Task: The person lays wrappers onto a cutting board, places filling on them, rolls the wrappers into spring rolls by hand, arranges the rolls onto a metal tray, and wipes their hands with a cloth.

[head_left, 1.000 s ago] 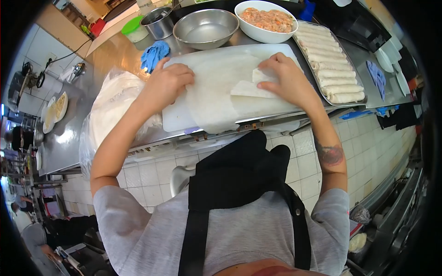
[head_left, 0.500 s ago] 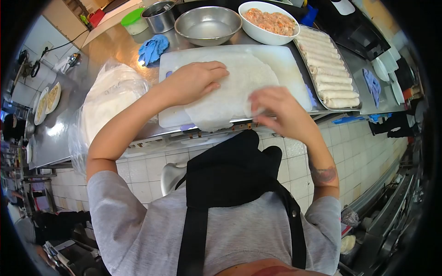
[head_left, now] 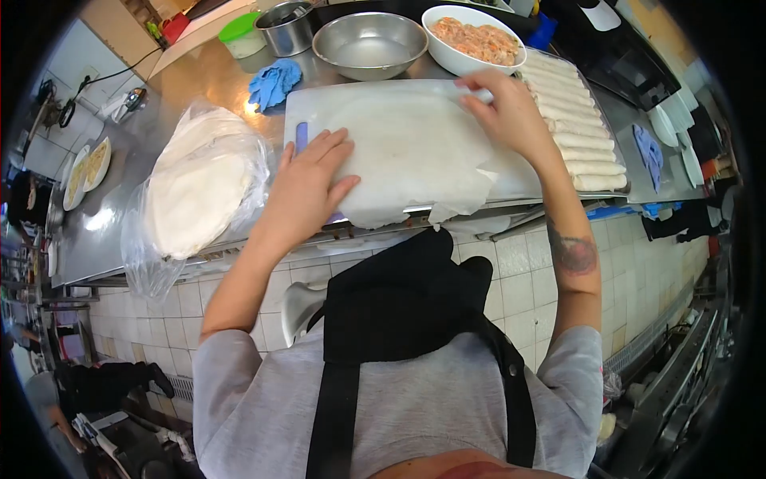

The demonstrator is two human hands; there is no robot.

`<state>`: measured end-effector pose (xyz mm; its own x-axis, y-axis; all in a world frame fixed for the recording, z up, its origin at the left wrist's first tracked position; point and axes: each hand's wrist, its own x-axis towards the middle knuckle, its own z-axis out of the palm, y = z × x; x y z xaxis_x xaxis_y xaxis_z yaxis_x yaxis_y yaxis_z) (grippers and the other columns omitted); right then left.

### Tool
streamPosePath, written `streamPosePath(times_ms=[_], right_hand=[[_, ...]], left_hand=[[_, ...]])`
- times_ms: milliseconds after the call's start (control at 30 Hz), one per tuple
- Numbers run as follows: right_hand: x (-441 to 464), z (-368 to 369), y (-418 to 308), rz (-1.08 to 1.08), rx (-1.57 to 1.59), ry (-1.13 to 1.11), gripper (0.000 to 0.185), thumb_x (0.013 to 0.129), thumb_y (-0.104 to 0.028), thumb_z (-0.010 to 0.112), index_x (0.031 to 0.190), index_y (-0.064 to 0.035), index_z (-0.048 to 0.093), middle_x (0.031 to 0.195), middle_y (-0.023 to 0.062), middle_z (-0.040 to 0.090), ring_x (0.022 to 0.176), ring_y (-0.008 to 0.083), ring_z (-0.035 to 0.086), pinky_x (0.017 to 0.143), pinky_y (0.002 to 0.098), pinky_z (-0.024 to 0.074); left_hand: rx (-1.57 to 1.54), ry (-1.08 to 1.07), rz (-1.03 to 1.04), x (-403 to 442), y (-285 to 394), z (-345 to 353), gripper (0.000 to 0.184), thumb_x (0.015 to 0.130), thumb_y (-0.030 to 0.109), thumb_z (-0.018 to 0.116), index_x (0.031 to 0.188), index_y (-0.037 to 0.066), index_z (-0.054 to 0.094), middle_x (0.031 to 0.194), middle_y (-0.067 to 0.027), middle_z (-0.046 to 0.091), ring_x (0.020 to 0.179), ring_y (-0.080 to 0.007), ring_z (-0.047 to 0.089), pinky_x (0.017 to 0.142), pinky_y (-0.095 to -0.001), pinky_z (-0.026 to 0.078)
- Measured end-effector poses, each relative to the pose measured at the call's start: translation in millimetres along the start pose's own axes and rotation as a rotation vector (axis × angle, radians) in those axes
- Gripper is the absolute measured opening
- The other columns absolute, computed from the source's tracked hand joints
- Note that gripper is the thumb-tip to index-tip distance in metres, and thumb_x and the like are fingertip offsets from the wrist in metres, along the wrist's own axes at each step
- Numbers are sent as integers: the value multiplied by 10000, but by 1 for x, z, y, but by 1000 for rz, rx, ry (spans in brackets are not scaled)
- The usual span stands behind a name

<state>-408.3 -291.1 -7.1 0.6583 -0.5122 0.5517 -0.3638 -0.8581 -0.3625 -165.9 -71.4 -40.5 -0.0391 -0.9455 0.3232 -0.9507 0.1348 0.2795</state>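
Observation:
A thin white dough sheet (head_left: 415,160) lies spread on the white cutting board (head_left: 351,96), its ragged lower edge hanging past the board's front. My left hand (head_left: 315,176) rests with fingers spread on the left part of the board and sheet. Near the board's upper right corner, my right hand (head_left: 503,108) is closed around a small whitish piece, too hidden to name for sure. Left of the board, a stack of round white wrappers (head_left: 199,191) sits in a clear plastic bag. White rolls (head_left: 594,168) lie in rows on a metal tray at the right.
Behind the board stand a metal bowl (head_left: 371,48), a white bowl of orange-pink filling (head_left: 479,44), a metal pot (head_left: 286,32) and a green-lidded tub (head_left: 239,36). A blue cloth (head_left: 274,83) lies at its upper left. Another person's arm (head_left: 68,431) shows at lower left.
My left hand has moved down and left and lies with its fingers spread. My right hand has moved up and right to the board's far corner. More of the wrapper stack shows.

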Motion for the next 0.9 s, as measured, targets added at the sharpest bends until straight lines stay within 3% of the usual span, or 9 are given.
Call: streamPosePath(times_ms=[67,133,200,300,400,500,600,700,900], right_hand=[[35,15,-6,-242,-103,40,275,873,-141,709,1113,-10,677,1048,136,702,990,319,662,885,402,522],[62,36,-17,-271,-106,-49,318,875,-188,708,1143,-19,676,1092,170,691,1034,354,641,901,424,508],[93,70,-12,-275,-203,-335,308,866,-164,690,1143,-29,685,1036,195,698,979,354,660,852,439,520],[112,70,-33,-84,-298,-591,309,842,-120,665,1141,-48,696,960,209,705,911,354,680,808,455,529],[113,77,-27,-148,-278,-504,207,800,-50,656,1003,-21,687,799,178,688,777,340,669,731,454,527],[113,73,-22,-126,-99,-434,119,813,-103,671,874,-6,635,748,178,659,773,358,664,720,453,530],[95,73,-23,-343,-44,5,170,802,-58,692,842,-3,535,742,118,607,690,318,576,688,411,492],[80,79,-36,-335,-24,32,175,816,-93,698,941,-10,607,843,142,664,763,327,623,724,409,501],[110,86,-31,-137,-396,-529,316,822,-105,697,1130,-37,676,1009,181,705,885,320,675,750,413,520]], left_hand=[[-32,54,-50,-1,-4,4,433,865,173,715,1268,60,607,1440,-132,530,1353,-342,471,1117,-550,339],[-59,111,-78,1,-3,8,403,852,150,723,1235,59,632,1419,-131,556,1348,-340,481,1115,-522,352],[-119,234,-108,-1,-8,15,351,846,115,717,1185,48,658,1366,-128,598,1298,-333,532,1074,-467,405],[-230,340,-170,-4,-7,15,278,837,63,702,1112,30,686,1279,-122,655,1211,-321,603,996,-392,473],[-320,383,-185,-6,-7,15,224,824,52,703,1045,14,690,1181,-135,686,1122,-343,631,945,-391,497],[-338,401,-152,-9,-10,17,205,815,59,712,1012,10,688,1130,-142,698,1089,-352,636,930,-404,501],[-314,405,-120,-9,-13,18,204,807,72,725,999,13,689,1125,-138,698,1084,-346,638,920,-402,504],[-315,406,-121,-7,-13,19,213,798,89,740,993,18,692,1130,-134,694,1075,-342,640,915,-400,505],[-351,405,-128,-10,-15,20,229,786,97,754,992,19,693,1141,-122,689,1060,-336,640,911,-398,507]])
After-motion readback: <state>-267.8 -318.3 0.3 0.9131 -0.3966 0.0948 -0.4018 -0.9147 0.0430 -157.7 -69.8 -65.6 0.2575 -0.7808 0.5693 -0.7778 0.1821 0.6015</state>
